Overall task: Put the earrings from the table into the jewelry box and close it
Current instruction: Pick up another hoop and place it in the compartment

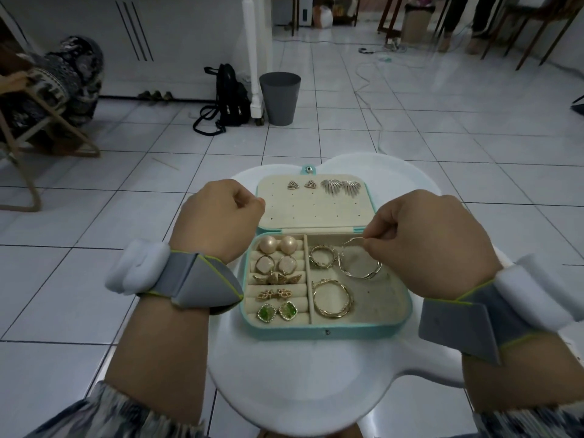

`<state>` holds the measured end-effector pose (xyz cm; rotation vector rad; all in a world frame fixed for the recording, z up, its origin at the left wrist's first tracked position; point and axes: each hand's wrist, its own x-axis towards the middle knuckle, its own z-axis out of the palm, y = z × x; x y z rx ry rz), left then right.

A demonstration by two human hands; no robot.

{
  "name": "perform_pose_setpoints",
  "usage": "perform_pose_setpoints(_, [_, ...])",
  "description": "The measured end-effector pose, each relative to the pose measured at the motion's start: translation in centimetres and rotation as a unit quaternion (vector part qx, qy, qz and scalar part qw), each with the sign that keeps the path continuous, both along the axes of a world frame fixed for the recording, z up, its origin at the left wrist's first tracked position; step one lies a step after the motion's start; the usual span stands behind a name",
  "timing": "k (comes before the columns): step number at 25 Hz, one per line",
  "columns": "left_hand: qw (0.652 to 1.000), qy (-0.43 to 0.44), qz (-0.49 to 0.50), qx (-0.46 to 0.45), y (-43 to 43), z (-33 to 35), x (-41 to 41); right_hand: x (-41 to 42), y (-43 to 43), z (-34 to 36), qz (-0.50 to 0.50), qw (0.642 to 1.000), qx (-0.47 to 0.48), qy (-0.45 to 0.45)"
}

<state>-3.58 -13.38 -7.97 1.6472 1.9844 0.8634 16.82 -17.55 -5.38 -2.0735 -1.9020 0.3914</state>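
Hoop earring pinched over open jewelry box

Right hand knuckles up, wrist raised, fingers curled inward over the right side of the box. Thumb and forefinger closed in a fine pinch on the thin gold wire at the top of the hoop earring, with the hoop itself low in the wide right compartment, just beside a smaller hoop and above a larger twisted one.

Left hand clenched in a loose fist, back of the hand upward, poised at the left edge of the lid, nothing visible in its grip. Forearms angled in from both lower corners, each with a grey wrist band.

Box flat on the white table, lid folded back away from the person, snap tab at its far edge. Two pairs of gold studs pinned along the top of the lid lining. Left compartment filled with rows: pearl studs at the far end, green stone earrings nearest.
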Motion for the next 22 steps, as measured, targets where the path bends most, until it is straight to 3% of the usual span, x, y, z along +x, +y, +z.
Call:
perform_pose_setpoints(9, [1.0,0.006,-0.009,-0.011,0.0,-0.2,0.2,-1.2,0.4,-1.0,0.0,0.988,-0.007,-0.153])
perform_pose_setpoints(15, [1.0,0.012,-0.008,-0.012,0.1,-0.1,0.2,-0.6,-0.9,0.7,0.053,0.995,-0.02,-0.081])
perform_pose_setpoints(19, [1.0,0.01,-0.012,-0.015,0.1,-0.1,0.3,-0.6,-1.4,0.8,0.106,0.985,-0.087,-0.105])
perform_pose_setpoints(22, [1.0,0.015,-0.015,-0.019,0.0,0.0,0.6,-0.6,-1.3,0.6,0.116,0.983,-0.085,-0.111])
